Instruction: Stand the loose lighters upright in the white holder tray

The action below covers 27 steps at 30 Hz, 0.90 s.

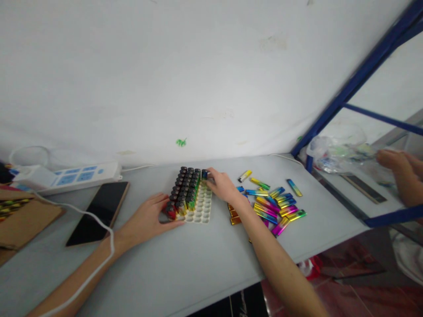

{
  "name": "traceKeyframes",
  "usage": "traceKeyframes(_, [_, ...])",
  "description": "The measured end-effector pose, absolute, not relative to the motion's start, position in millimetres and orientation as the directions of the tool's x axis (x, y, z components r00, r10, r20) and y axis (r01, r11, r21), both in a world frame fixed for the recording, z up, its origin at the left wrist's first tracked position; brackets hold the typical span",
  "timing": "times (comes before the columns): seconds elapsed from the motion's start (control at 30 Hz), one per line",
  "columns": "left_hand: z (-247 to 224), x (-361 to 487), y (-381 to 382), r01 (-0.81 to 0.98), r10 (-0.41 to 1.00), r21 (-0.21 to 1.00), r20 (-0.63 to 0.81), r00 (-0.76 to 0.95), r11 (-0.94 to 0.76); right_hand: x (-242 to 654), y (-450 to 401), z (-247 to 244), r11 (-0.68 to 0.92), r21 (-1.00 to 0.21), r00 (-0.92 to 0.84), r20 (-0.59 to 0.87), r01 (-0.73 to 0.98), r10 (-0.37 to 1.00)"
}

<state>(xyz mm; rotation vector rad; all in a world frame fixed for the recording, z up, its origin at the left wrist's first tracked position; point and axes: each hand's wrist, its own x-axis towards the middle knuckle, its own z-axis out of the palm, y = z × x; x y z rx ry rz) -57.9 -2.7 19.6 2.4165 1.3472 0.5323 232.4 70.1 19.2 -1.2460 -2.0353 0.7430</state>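
Note:
A white tray with round holes (200,211) lies on the grey table. Rows of upright lighters with black tops (185,189) fill its left and middle part; the holes on the right show bare. My left hand (148,220) rests at the tray's lower left corner, fingers apart, thumb along the front edge. At the tray's back right, my right hand (220,182) has its fingers closed on a dark blue lighter (205,174) standing at the head of the right-hand part. Shiny multicoloured lighters (267,202) lie loose in a pile to the right, partly behind my right forearm.
A black phone (99,213), a white power strip (82,176) and a cardboard box (26,220) are on the left. A white cable (110,237) crosses over my left forearm. On the right stands a blue metal frame (350,97), with plastic bags (330,154) and another person's hands (396,165) beyond.

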Motion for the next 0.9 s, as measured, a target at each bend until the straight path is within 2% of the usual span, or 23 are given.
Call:
traceKeyframes(0.13, [17.4,-59.0,-1.1,0.735,0.85,0.433,0.187,0.492,-0.521,264.2,67.8,30.0,0.44,-0.742,-0.332,0.304,0.505,0.893])
traceKeyframes(0.23, [15.9,-59.0,-0.6,0.74,0.851,0.424,0.196,0.487,-0.522,300.5,62.0,39.2,0.448,-0.697,-0.319,0.318,0.56,0.893])
traceKeyframes(0.4, [17.3,-57.1,-0.6,0.742,0.858,0.436,0.193,0.476,-0.509,349.5,50.4,46.2,0.418,-0.572,-0.39,0.179,0.706,0.903])
traceKeyframes(0.53, [18.0,-57.0,-0.3,0.748,0.862,0.432,0.19,0.47,-0.504,360.2,53.2,35.7,0.426,-0.543,-0.451,0.095,0.724,0.887])
traceKeyframes(0.63, [18.3,-57.4,-0.3,0.748,0.862,0.431,0.199,0.466,-0.504,358.3,58.7,27.1,0.44,-0.576,-0.458,0.124,0.689,0.88])
traceKeyframes(0.73, [19.3,-57.5,-0.7,0.753,0.863,0.426,0.181,0.472,-0.501,353.5,58.0,26.7,0.423,-0.647,-0.389,0.206,0.634,0.898])
traceKeyframes(0.9, [20.2,-57.0,-0.7,0.755,0.866,0.431,0.17,0.47,-0.494,331.9,45.7,35.6,0.319,-0.882,-0.298,0.219,0.346,0.929])
